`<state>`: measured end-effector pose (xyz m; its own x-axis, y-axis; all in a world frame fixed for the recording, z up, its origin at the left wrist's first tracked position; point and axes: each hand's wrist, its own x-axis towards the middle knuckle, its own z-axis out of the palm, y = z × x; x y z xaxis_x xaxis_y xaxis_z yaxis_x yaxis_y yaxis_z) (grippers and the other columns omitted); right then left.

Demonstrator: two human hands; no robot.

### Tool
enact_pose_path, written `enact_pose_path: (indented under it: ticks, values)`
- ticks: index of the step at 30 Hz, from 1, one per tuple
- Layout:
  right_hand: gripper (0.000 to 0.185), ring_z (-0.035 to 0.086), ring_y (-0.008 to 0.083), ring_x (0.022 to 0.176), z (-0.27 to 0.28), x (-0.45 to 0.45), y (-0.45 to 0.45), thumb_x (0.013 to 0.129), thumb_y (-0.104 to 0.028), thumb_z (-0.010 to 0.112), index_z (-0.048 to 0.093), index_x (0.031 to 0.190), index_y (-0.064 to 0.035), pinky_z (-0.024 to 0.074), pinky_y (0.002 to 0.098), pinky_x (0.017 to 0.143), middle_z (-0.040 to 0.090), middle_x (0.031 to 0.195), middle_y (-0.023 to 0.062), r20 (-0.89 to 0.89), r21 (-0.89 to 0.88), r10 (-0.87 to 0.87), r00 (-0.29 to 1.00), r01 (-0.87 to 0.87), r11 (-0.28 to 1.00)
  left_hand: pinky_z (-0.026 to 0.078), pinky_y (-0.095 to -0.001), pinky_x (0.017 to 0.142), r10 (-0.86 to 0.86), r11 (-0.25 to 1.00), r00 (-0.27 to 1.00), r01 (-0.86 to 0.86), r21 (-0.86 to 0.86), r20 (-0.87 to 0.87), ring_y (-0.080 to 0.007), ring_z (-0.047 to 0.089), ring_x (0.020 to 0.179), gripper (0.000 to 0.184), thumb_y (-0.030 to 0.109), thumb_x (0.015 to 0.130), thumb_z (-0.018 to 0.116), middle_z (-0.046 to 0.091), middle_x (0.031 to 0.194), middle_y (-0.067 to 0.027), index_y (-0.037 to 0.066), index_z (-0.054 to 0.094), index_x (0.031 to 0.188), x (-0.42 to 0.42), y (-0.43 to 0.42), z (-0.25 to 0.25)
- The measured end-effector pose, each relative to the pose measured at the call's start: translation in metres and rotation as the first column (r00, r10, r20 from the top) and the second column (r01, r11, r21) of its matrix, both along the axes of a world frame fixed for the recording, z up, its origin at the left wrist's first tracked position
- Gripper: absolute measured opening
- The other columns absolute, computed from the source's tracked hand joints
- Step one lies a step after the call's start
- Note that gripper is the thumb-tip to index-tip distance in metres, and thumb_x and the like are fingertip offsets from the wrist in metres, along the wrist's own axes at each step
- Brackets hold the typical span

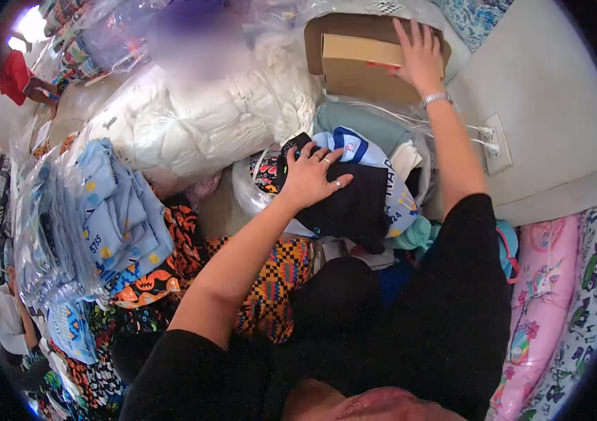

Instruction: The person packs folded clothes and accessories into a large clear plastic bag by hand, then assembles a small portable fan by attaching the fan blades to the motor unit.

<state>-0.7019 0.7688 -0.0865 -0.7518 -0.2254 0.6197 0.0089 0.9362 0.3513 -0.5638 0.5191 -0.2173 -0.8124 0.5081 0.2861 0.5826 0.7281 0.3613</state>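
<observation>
My left hand (314, 174) lies spread on a black folded cloth (354, 203) that rests on a pile of clothes in a clear plastic bag. Beside the black cloth is a white and blue printed garment (401, 203). My right hand (419, 57), with a metal watch band at the wrist, reaches over an open brown cardboard box (375, 85). Its fingers are apart at the right part of a tan smaller box (354, 52) lying inside. Whether the fingertips touch the tan box I cannot tell.
Plastic-wrapped white fabric (207, 119) lies behind my left hand. Light blue folded garments (119, 217) are stacked at the left. A wall socket (498, 144) with plugged cables is at the right, above pink printed fabric (544, 281). Two other people are at the far left.
</observation>
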Motion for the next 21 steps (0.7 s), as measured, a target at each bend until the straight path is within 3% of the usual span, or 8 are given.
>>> enact_pose_path:
  ticks: [5,7,8,9,12,14,17,21]
  values:
    - [0.118,0.031,0.0349,0.119,0.007,-0.071,0.015,0.044,-0.04,0.078,0.005,0.135,-0.0256,0.0309,0.0497,0.092,0.027,0.133,0.0142,0.015,0.197,-0.022,1.0,0.018,0.98,0.02,-0.0519,0.092,-0.011,1.0,0.999,0.011,-0.005,-0.046,-0.0289,0.037,0.114,0.059,0.057,0.075,0.045,0.051,0.114,-0.0109,0.018,0.046,0.119,-0.001,0.0,-0.002]
    - [0.117,0.033,0.0345,0.117,0.019,-0.085,0.014,0.044,-0.035,0.079,0.006,0.136,-0.0236,0.0303,0.0495,0.092,0.034,0.129,0.0167,0.422,-0.278,-0.02,0.907,0.15,0.949,0.02,-0.0514,0.092,-0.005,1.0,0.997,0.005,-0.004,-0.074,-0.0292,0.037,0.113,0.059,0.056,0.075,0.046,0.052,0.113,-0.011,0.017,0.046,0.118,0.0,-0.001,-0.001]
    - [0.115,0.041,0.0357,0.11,0.026,-0.09,0.015,0.043,-0.037,0.079,0.012,0.135,-0.0211,0.0326,0.0504,0.089,0.041,0.123,0.0171,0.551,-0.217,-0.064,0.832,0.217,0.952,0.02,-0.0512,0.092,-0.014,1.0,0.998,0.014,0.01,-0.06,-0.0294,0.038,0.113,0.058,0.056,0.075,0.046,0.052,0.112,-0.0111,0.017,0.046,0.118,0.001,-0.001,0.0]
    - [0.115,0.041,0.0357,0.11,0.024,-0.093,0.016,0.043,-0.037,0.079,0.012,0.135,-0.0211,0.0326,0.0504,0.089,0.041,0.123,0.0171,0.547,-0.22,-0.057,0.835,0.209,0.953,0.02,-0.051,0.092,-0.02,0.999,0.999,0.022,0.026,-0.047,-0.0295,0.038,0.113,0.058,0.056,0.075,0.047,0.052,0.112,-0.0111,0.017,0.046,0.118,0.0,-0.002,0.001]
    - [0.103,0.052,0.035,0.096,0.016,-0.095,0.018,0.04,-0.04,0.079,0.028,0.128,-0.0227,0.0408,0.0444,0.082,0.047,0.116,0.0175,0.517,0.122,-0.28,0.809,0.254,0.959,0.019,-0.0507,0.093,-0.013,0.999,0.999,0.014,0.029,-0.04,-0.0294,0.037,0.113,0.058,0.055,0.075,0.046,0.051,0.112,-0.011,0.017,0.046,0.118,-0.001,-0.002,0.001]
    - [0.077,0.05,0.035,0.097,0.016,-0.079,0.015,0.051,-0.033,0.074,0.04,0.116,-0.0106,0.0403,0.0443,0.082,0.053,0.105,0.0159,0.504,-0.026,-0.159,0.849,0.199,0.98,0.018,-0.0507,0.093,-0.018,0.999,1.0,0.019,0.038,-0.015,-0.0292,0.037,0.113,0.058,0.055,0.075,0.046,0.051,0.113,-0.0109,0.017,0.045,0.118,0.0,-0.001,0.003]
    - [0.068,0.053,0.0333,0.092,0.009,-0.067,0.017,0.054,-0.031,0.072,0.043,0.111,-0.0087,0.0431,0.0415,0.078,0.056,0.099,0.015,0.605,-0.236,0.051,0.795,0.118,0.965,0.018,-0.0506,0.093,-0.025,0.999,1.0,0.025,0.047,-0.013,-0.0291,0.037,0.113,0.058,0.055,0.075,0.046,0.051,0.113,-0.011,0.016,0.045,0.119,-0.001,-0.002,0.003]
    - [0.069,0.054,0.0338,0.088,0.026,-0.026,0.005,0.053,-0.029,0.07,0.043,0.113,-0.0069,0.0435,0.0401,0.077,0.056,0.098,0.0174,0.409,-0.082,0.141,0.902,-0.118,0.99,0.02,-0.0532,0.091,-0.027,0.997,0.999,0.029,0.073,-0.035,-0.0294,0.037,0.113,0.058,0.054,0.075,0.047,0.052,0.111,-0.0122,0.014,0.048,0.116,-0.002,-0.003,0.002]
